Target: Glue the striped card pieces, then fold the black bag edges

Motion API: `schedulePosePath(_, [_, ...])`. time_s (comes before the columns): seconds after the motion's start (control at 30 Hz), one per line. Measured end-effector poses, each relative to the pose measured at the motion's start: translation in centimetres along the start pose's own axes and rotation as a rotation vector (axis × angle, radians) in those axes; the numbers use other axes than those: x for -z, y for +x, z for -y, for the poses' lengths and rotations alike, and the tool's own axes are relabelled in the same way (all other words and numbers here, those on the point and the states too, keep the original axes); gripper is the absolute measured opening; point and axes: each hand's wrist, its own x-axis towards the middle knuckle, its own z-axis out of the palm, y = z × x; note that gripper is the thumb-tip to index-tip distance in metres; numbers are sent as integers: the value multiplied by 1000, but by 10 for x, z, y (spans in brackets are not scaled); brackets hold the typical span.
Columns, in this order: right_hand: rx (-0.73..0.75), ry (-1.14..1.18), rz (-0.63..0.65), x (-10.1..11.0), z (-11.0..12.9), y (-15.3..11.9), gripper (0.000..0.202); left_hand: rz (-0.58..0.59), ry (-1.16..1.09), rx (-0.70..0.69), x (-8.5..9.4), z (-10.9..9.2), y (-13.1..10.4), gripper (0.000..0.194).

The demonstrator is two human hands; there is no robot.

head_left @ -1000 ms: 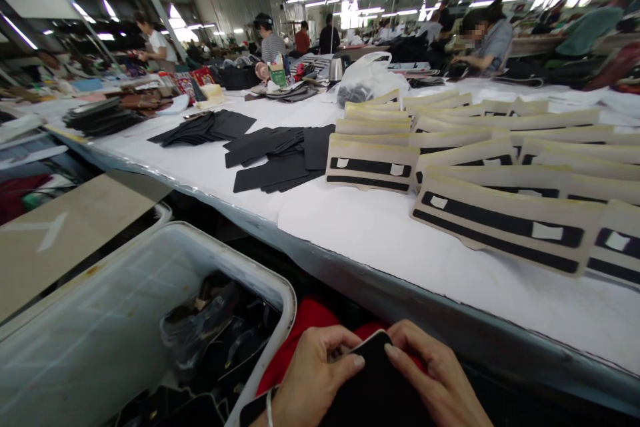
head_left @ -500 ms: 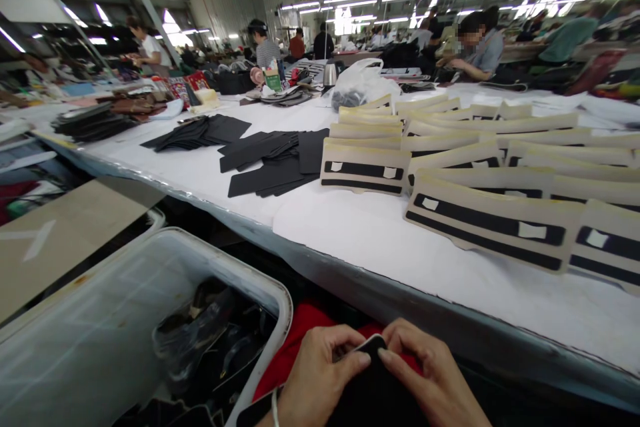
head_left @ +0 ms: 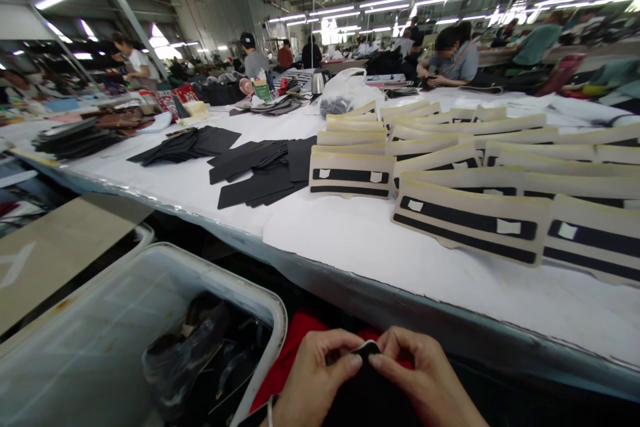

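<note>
Panel, black, edge pinched by left grip and right grip

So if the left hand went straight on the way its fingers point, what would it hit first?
Apart from the black piece it pinches, the left hand would probably meet the right hand first, just across the piece's corner; exact depth is unclear.

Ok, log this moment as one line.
left hand: pinching black piece | right hand: pinching same piece | nearby: white bin | table: beige panels standing
</note>
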Motion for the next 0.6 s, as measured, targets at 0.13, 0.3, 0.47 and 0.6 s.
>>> schedulePosePath(0.13, [-3,61,-48,-2,-1,-1,35,29,-24,2,2,1,3,28])
schedulePosePath(0.3, [26,107,-81,-2,0,0,35,70,-88,7,2,1,6,30])
schedulePosePath(0.47, [45,213,-82,-3,-1,-2,29,54,-113,30,-3,1,10,29])
schedulePosePath(0.6, [26,241,-44,-1,-1,-3,27,5,-71,7,-7,-2,11,24])
